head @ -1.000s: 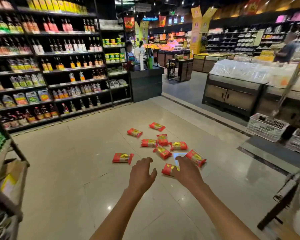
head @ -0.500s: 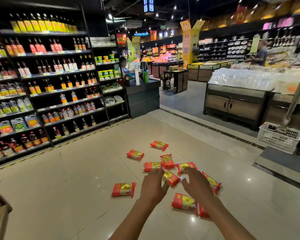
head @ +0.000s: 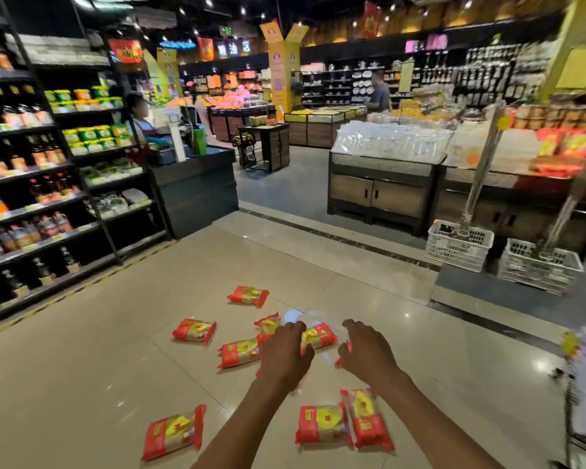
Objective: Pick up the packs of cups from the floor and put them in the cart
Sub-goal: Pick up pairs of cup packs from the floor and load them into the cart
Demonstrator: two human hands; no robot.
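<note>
Several red-and-yellow packs of cups lie scattered on the beige tiled floor. One pack (head: 174, 431) lies near left, two packs (head: 321, 424) (head: 366, 418) near right, others further out (head: 194, 330) (head: 248, 295) (head: 239, 352) (head: 318, 336). My left hand (head: 286, 352) hovers palm down over the middle cluster, fingers loosely spread, holding nothing. My right hand (head: 366, 350) reaches out beside it, fingers relaxed, partly covering another pack. A blurred metal frame at the right edge (head: 579, 401) may be the cart.
Dark shelves of bottles (head: 31, 198) line the left. A dark counter (head: 197, 187) with a person behind it stands ahead. Display bins (head: 386, 184) and white plastic crates (head: 459, 245) sit to the right, past a raised floor step (head: 487, 299).
The view has moved forward and closer to the packs. Both hands have reached further out over the middle cluster, and the near packs now lie below my forearms.
</note>
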